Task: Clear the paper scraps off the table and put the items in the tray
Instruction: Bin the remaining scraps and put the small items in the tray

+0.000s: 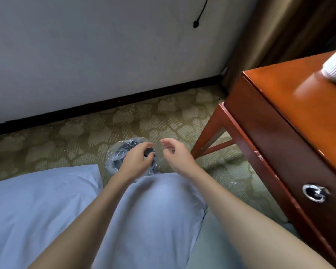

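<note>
Dead ahead past the knees, a round dark bin lined with clear plastic film (119, 154) stands on the carpet, left of the red-brown wooden table (291, 105). The left hand (138, 162) curls over it, its grasp unclear. The right hand (176, 155) hangs slack and empty just beside.

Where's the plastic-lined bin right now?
Head view, centre: the plastic-lined bin stands on the carpet under the left hand, left of the wooden table.

one left hand (137, 162), one right hand (176, 155), one lined bin (117, 153), one wooden table (291, 113)
</note>
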Action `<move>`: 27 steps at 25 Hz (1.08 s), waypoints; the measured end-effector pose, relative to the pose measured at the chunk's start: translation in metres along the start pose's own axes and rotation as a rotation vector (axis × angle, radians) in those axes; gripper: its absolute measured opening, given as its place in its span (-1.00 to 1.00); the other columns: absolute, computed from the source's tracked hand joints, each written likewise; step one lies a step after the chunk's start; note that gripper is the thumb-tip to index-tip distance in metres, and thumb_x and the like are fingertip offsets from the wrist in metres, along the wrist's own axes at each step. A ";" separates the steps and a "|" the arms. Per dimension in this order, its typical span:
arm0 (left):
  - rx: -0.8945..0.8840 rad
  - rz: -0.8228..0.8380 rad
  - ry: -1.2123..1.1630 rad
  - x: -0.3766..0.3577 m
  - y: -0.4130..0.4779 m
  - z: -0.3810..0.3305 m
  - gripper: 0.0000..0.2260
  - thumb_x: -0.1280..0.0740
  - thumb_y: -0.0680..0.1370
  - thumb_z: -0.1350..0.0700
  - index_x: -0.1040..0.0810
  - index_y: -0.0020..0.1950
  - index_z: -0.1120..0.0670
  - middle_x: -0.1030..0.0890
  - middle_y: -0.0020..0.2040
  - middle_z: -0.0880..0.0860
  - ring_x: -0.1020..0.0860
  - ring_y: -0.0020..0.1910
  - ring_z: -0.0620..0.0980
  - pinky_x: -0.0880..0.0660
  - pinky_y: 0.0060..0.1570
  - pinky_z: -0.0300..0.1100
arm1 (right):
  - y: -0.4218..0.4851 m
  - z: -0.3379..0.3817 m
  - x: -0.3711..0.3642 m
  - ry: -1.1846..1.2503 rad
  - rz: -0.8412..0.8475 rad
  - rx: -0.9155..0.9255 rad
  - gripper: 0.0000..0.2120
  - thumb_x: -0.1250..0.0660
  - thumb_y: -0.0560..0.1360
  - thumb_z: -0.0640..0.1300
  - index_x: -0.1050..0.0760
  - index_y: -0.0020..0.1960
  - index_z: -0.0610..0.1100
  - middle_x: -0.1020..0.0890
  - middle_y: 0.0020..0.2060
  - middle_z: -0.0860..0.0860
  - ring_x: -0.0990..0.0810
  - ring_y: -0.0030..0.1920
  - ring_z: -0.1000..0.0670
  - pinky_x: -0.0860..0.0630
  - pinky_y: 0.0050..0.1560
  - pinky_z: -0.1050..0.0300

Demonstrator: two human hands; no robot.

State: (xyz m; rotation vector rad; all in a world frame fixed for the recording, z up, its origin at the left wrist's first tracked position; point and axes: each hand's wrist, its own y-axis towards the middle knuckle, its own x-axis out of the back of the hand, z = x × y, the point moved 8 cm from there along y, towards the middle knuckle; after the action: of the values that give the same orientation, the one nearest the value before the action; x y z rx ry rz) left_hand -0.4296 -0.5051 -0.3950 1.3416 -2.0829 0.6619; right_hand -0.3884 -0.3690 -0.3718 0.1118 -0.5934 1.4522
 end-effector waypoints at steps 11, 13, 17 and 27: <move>-0.379 -0.062 -0.010 0.032 -0.071 -0.182 -0.77 -0.31 0.57 0.13 -0.56 0.22 0.08 -0.61 0.18 -0.01 -0.54 0.20 -0.08 -0.44 0.26 -0.10 | -0.140 0.088 0.133 -0.209 -0.237 0.273 -0.62 -0.23 0.56 -0.23 -0.47 0.37 -0.10 -0.56 0.28 0.04 -0.47 0.30 0.11 -0.33 0.32 0.25; -0.451 -0.069 -0.003 0.038 -0.082 -0.212 -0.77 -0.30 0.58 0.12 -0.56 0.23 0.06 -0.61 0.19 -0.02 -0.53 0.21 -0.08 -0.45 0.26 -0.10 | -0.166 0.099 0.158 -0.251 -0.297 0.315 -0.63 -0.22 0.57 -0.22 -0.48 0.36 -0.08 -0.54 0.30 0.05 -0.45 0.31 0.12 -0.32 0.33 0.26; -0.550 -0.100 -0.005 0.042 -0.099 -0.265 -0.77 -0.29 0.58 0.13 -0.57 0.23 0.05 -0.61 0.19 -0.01 -0.54 0.20 -0.06 -0.47 0.26 -0.05 | -0.204 0.110 0.197 -0.290 -0.373 0.359 -0.64 -0.22 0.59 -0.22 -0.47 0.38 -0.07 -0.52 0.31 0.09 -0.42 0.26 0.24 -0.31 0.22 0.48; -0.782 -0.028 0.089 -0.023 -0.125 -0.396 -0.75 -0.27 0.55 0.12 -0.54 0.22 -0.01 -0.58 0.23 -0.04 -0.53 0.18 -0.04 -0.45 0.21 -0.02 | -0.285 0.057 0.316 -0.347 -0.586 0.263 -0.66 -0.23 0.59 -0.19 -0.47 0.34 0.01 -0.52 0.29 0.10 -0.43 0.31 0.14 -0.29 0.27 0.30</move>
State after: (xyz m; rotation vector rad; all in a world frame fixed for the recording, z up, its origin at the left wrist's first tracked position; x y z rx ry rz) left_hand -0.2298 -0.2711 -0.1151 0.8608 -1.9282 -0.1219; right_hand -0.1342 -0.1499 -0.1038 0.6989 -0.5825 0.9324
